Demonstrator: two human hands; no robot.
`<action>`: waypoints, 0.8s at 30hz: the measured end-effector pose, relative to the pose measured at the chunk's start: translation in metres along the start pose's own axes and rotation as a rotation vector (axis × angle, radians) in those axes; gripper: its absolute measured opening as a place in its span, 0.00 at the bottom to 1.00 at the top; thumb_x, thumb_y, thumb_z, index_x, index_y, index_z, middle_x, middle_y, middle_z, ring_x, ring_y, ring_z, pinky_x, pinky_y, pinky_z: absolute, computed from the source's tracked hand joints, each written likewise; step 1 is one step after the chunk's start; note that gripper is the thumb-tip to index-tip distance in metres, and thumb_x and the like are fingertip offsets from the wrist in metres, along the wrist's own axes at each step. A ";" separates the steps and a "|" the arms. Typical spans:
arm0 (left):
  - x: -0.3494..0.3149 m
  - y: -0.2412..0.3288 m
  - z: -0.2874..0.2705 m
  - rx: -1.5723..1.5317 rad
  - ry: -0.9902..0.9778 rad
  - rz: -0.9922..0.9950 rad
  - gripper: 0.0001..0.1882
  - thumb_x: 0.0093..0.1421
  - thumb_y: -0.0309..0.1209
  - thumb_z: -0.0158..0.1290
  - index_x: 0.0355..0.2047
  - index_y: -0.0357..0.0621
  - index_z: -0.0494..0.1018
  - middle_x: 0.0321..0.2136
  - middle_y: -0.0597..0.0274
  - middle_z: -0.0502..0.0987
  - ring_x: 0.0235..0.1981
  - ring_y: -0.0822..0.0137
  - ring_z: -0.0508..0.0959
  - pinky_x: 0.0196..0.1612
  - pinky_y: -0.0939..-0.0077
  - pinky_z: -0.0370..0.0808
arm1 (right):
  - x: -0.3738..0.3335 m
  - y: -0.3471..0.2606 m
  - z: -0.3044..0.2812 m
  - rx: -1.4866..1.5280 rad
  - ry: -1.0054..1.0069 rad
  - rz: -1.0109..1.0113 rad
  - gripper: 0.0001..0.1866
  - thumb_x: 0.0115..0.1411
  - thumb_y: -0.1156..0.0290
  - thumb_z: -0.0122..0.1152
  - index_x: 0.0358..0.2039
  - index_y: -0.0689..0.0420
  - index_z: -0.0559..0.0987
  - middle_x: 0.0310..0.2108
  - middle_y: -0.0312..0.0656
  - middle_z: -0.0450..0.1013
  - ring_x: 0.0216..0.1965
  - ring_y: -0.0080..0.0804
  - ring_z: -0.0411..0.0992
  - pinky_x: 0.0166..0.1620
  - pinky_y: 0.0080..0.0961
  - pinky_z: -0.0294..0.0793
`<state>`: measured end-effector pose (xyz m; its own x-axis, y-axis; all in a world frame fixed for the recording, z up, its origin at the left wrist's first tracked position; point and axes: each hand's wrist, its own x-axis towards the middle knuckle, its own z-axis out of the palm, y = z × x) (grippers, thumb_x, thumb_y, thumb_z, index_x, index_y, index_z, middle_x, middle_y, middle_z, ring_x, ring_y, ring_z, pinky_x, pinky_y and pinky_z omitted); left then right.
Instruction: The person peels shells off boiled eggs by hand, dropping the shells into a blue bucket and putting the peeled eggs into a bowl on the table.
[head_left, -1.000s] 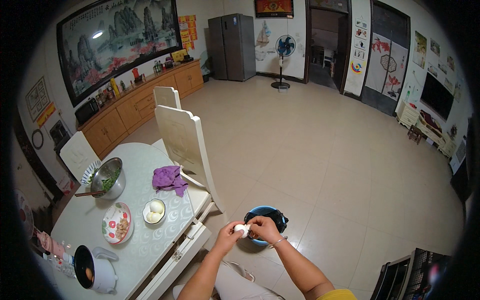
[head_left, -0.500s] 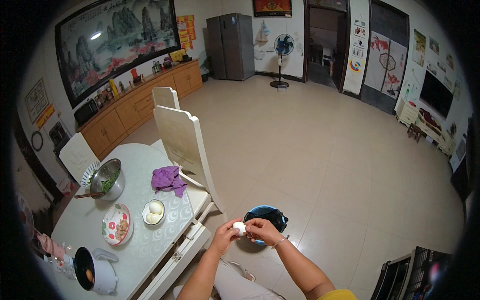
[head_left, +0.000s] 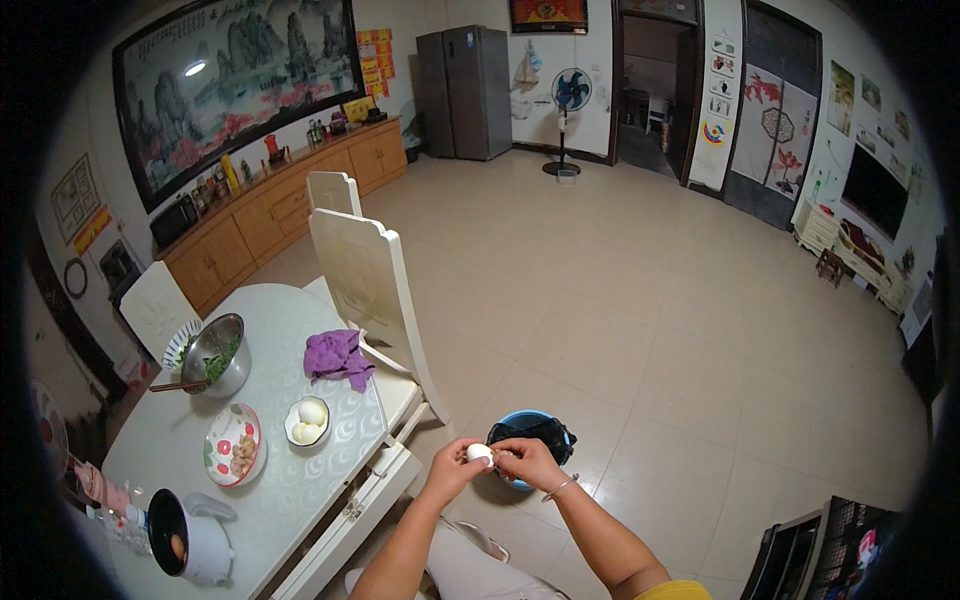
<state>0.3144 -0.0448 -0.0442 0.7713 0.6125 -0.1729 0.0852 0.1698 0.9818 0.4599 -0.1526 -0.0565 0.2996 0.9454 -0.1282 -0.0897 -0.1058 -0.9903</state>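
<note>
Over a bin with a black liner (head_left: 545, 430), I have a white egg (head_left: 479, 454) between my two hands. My left hand (head_left: 455, 466) closes round its left side with thumb and fingers. My right hand (head_left: 527, 463) pinches at the egg's right side, its fingertips drawn together; any bit of shell between them is too small to make out. To the left on the table, a small bowl (head_left: 291, 424) contains white peeled eggs (head_left: 311, 412). A pale pot (head_left: 207, 553) near the table's front has a brown egg (head_left: 179, 546) inside.
The round-edged white table (head_left: 290, 500) also bears a steel bowl (head_left: 232, 378) of greens with chopsticks, a patterned bowl (head_left: 222, 470) with pinkish pieces, and a purple cloth (head_left: 338, 358). An open drawer (head_left: 375, 490) juts out left of my arms. White chairs (head_left: 365, 270) stand behind.
My right fingertips have shifted slightly over the egg, and the left hand keeps its hold. The whole view has tilted a little; the things on the table stay in place.
</note>
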 end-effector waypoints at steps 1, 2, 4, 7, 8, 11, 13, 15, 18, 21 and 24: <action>0.001 -0.001 0.000 -0.018 0.003 0.007 0.20 0.51 0.22 0.55 0.44 0.32 0.66 0.36 0.54 0.74 0.35 0.68 0.77 0.38 0.78 0.76 | 0.000 -0.001 0.000 -0.016 0.007 -0.003 0.15 0.54 0.67 0.56 0.39 0.63 0.77 0.25 0.35 0.74 0.23 0.18 0.70 0.24 0.15 0.71; 0.000 -0.001 0.001 -0.012 0.014 -0.012 0.19 0.51 0.21 0.54 0.44 0.32 0.66 0.36 0.54 0.74 0.35 0.68 0.77 0.38 0.78 0.76 | 0.000 -0.002 0.001 -0.031 0.014 -0.005 0.15 0.54 0.67 0.56 0.39 0.63 0.77 0.26 0.36 0.74 0.23 0.18 0.70 0.24 0.15 0.71; -0.002 0.006 0.003 0.002 0.034 -0.050 0.19 0.50 0.21 0.53 0.44 0.32 0.66 0.36 0.54 0.74 0.35 0.67 0.77 0.39 0.77 0.76 | -0.001 -0.003 0.002 -0.044 0.039 -0.017 0.14 0.55 0.68 0.55 0.38 0.63 0.78 0.24 0.35 0.73 0.22 0.17 0.70 0.24 0.15 0.70; -0.002 0.003 0.002 -0.047 0.043 -0.044 0.19 0.50 0.20 0.53 0.44 0.32 0.66 0.35 0.54 0.74 0.35 0.67 0.77 0.38 0.78 0.76 | -0.001 -0.002 0.006 -0.062 0.082 -0.045 0.11 0.55 0.70 0.54 0.36 0.63 0.78 0.21 0.34 0.72 0.20 0.17 0.68 0.22 0.14 0.67; -0.002 0.002 0.002 -0.050 0.051 -0.045 0.19 0.50 0.21 0.53 0.44 0.32 0.66 0.35 0.54 0.74 0.34 0.67 0.77 0.37 0.78 0.76 | 0.001 0.000 0.007 -0.085 0.096 -0.055 0.11 0.55 0.71 0.53 0.35 0.63 0.78 0.21 0.34 0.72 0.19 0.17 0.68 0.22 0.14 0.67; -0.001 -0.001 0.002 -0.054 0.052 -0.046 0.19 0.50 0.21 0.53 0.44 0.34 0.67 0.35 0.55 0.75 0.34 0.69 0.77 0.35 0.81 0.75 | 0.002 0.005 0.010 -0.093 0.187 -0.049 0.10 0.54 0.71 0.53 0.34 0.62 0.78 0.21 0.34 0.72 0.19 0.17 0.68 0.21 0.14 0.66; 0.001 -0.005 0.001 -0.056 0.039 -0.045 0.19 0.50 0.22 0.53 0.45 0.36 0.67 0.35 0.57 0.75 0.34 0.71 0.77 0.33 0.82 0.74 | 0.004 0.009 0.010 -0.043 0.216 -0.036 0.10 0.54 0.72 0.53 0.34 0.62 0.78 0.20 0.34 0.72 0.18 0.17 0.68 0.20 0.14 0.66; 0.003 -0.008 -0.002 -0.141 -0.007 -0.029 0.20 0.50 0.22 0.53 0.46 0.37 0.67 0.36 0.59 0.75 0.35 0.72 0.76 0.32 0.83 0.73 | 0.008 0.014 0.008 0.042 0.203 -0.026 0.09 0.55 0.73 0.52 0.34 0.61 0.78 0.20 0.34 0.72 0.17 0.18 0.67 0.20 0.14 0.67; -0.002 -0.001 -0.001 -0.367 -0.065 -0.012 0.21 0.50 0.21 0.52 0.46 0.39 0.67 0.38 0.60 0.74 0.36 0.73 0.74 0.33 0.83 0.72 | 0.011 0.017 0.003 0.358 0.177 0.085 0.09 0.55 0.75 0.51 0.35 0.60 0.77 0.22 0.36 0.73 0.18 0.20 0.68 0.21 0.15 0.68; -0.001 -0.004 -0.003 -0.415 -0.063 0.002 0.23 0.49 0.20 0.51 0.49 0.39 0.67 0.41 0.61 0.73 0.37 0.73 0.73 0.34 0.83 0.72 | 0.010 0.022 0.000 0.497 0.097 0.103 0.08 0.56 0.74 0.53 0.36 0.60 0.76 0.25 0.38 0.73 0.20 0.22 0.69 0.22 0.16 0.69; 0.001 -0.008 -0.006 -0.324 -0.074 0.015 0.26 0.49 0.19 0.51 0.51 0.39 0.65 0.41 0.61 0.72 0.39 0.74 0.73 0.36 0.82 0.72 | 0.003 0.010 0.001 0.565 0.000 0.110 0.09 0.56 0.71 0.56 0.37 0.61 0.75 0.25 0.38 0.73 0.21 0.22 0.69 0.22 0.15 0.68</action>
<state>0.3103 -0.0406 -0.0526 0.8157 0.5611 -0.1408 -0.1225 0.4055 0.9058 0.4592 -0.1506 -0.0671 0.2595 0.9383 -0.2287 -0.6143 -0.0223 -0.7888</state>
